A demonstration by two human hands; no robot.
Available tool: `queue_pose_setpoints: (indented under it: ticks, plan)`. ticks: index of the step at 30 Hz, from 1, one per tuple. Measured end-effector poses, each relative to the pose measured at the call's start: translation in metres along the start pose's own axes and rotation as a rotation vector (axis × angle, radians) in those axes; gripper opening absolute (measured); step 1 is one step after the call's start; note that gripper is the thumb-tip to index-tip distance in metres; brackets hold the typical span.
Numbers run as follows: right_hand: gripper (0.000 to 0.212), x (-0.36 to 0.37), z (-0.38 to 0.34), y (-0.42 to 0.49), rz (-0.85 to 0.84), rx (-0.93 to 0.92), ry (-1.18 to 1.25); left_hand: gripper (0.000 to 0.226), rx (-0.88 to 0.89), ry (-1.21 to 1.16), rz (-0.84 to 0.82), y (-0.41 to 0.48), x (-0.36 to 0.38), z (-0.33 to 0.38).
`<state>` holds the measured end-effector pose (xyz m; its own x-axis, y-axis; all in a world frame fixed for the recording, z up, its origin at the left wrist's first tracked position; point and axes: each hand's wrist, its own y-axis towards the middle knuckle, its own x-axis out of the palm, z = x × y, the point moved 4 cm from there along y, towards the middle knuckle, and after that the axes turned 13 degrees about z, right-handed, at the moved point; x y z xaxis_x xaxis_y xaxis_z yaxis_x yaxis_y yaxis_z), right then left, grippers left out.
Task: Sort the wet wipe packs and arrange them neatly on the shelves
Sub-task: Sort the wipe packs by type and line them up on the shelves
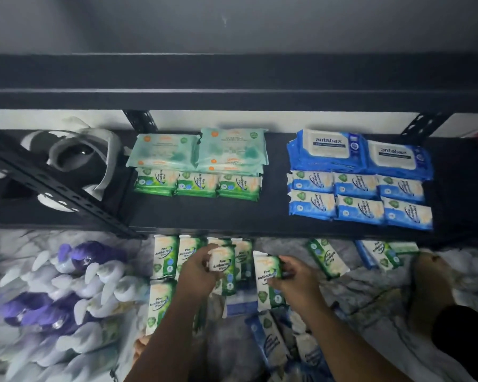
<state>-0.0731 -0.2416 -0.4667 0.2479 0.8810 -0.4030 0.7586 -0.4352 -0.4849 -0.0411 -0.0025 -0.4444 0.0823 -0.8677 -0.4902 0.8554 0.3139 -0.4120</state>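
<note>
Gripping a green pine pack (223,264) in left hand (199,271) and a second pine pack (268,279) in right hand (298,282), both below the shelf (204,219) edge; I judge them light, soft, slick, so pinch across the long edges.

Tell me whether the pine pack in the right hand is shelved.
Not shelved: the right hand grips the pine pack short of the shelf.

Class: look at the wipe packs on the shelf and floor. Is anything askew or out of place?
Yes: on the floor, one green pine pack lies tilted, apart from the upright green row.
</note>
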Motion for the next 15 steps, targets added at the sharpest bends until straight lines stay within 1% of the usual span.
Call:
queue_pose_setpoints:
  ticks: [4,9,12,15]
  plan:
    - [0.056,0.021,0.001,0.019,-0.003,-0.004,-0.011,0.064,0.036,0.108,0.022,0.035,-0.001,-0.007]
    - [0.058,0.046,0.001,0.037,-0.009,0.017,-0.001,0.067,0.055,0.249,0.027,0.068,0.007,-0.018]
    - [0.06,0.06,0.002,0.043,-0.004,0.011,-0.011,0.068,0.106,0.351,0.049,0.079,0.014,-0.023]
    - [0.059,0.069,0.004,0.047,-0.003,0.002,-0.026,0.072,0.066,0.42,0.099,0.083,0.023,-0.029]
